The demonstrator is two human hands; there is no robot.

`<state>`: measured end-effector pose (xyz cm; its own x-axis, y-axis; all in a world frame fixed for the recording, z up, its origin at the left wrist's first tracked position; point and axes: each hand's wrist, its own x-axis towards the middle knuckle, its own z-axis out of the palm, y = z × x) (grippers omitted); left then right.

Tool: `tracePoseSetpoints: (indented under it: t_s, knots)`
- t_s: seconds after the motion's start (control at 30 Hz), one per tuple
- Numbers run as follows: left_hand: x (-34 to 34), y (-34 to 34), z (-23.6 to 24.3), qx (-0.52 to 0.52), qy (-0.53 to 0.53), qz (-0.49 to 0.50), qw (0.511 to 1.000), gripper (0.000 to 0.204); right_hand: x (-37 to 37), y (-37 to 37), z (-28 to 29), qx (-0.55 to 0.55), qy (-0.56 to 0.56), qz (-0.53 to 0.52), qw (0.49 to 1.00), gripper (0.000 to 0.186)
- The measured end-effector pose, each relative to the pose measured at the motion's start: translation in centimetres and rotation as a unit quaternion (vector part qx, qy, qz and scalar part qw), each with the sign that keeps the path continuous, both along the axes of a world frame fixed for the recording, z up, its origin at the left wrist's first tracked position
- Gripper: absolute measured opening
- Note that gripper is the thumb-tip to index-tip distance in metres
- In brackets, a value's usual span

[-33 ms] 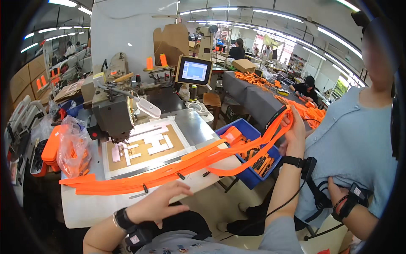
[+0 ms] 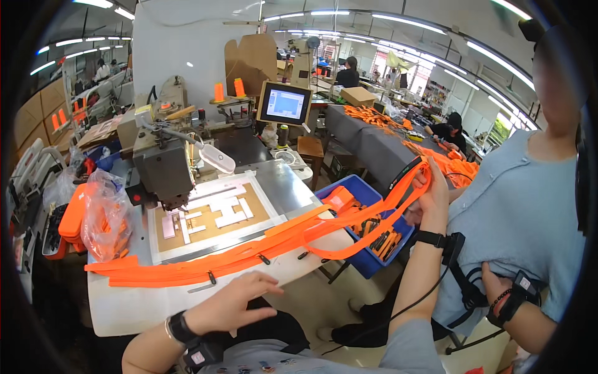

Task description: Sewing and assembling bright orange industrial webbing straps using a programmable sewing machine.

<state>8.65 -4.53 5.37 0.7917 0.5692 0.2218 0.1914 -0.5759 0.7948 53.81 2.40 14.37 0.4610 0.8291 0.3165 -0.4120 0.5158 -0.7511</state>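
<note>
A bundle of long orange zippers with black pullers lies along the front of the white table. From there it rises to the right in loops. My right hand is raised at the right, its fingers closed round the looped end of the bundle; a black piece shows on the strips just beside it. Nearer to me, my left hand hovers before the table edge, fingers apart and holding nothing. A short gap separates it from the zippers.
Beyond the zippers stands a sewing machine over a brown and white template. A blue crate of orange and black pieces sits at the right. Close on my right stands a person in light blue. Clear bags are at the left.
</note>
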Motion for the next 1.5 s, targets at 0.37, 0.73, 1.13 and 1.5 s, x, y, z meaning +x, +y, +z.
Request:
tracePoseSetpoints:
  t_s: [0.37, 0.73, 1.13, 1.5]
  knots:
    - [-1.2, -1.8, -6.0, 0.099, 0.029, 0.123, 0.987, 0.029, 0.0, -1.8, 0.2, 0.018, -0.087, -0.036, 0.995, 0.024]
    - [-1.4, -1.3, -6.4, 0.126, 0.012, 0.1, 0.987, 0.028, 1.0, -1.9, 1.3, 0.087, -0.064, -0.165, 0.98, 0.016]
    - [-1.6, -1.4, -5.2, 0.103, -0.008, 0.08, 0.991, 0.026, 3.9, -3.0, -0.9, 0.07, -0.017, -0.25, 0.966, 0.016]
    - [-2.1, -1.4, -5.4, 0.116, -0.036, 0.066, 0.99, 0.025, 1.6, -1.3, -4.6, 0.002, 0.021, -0.177, 0.984, 0.02]
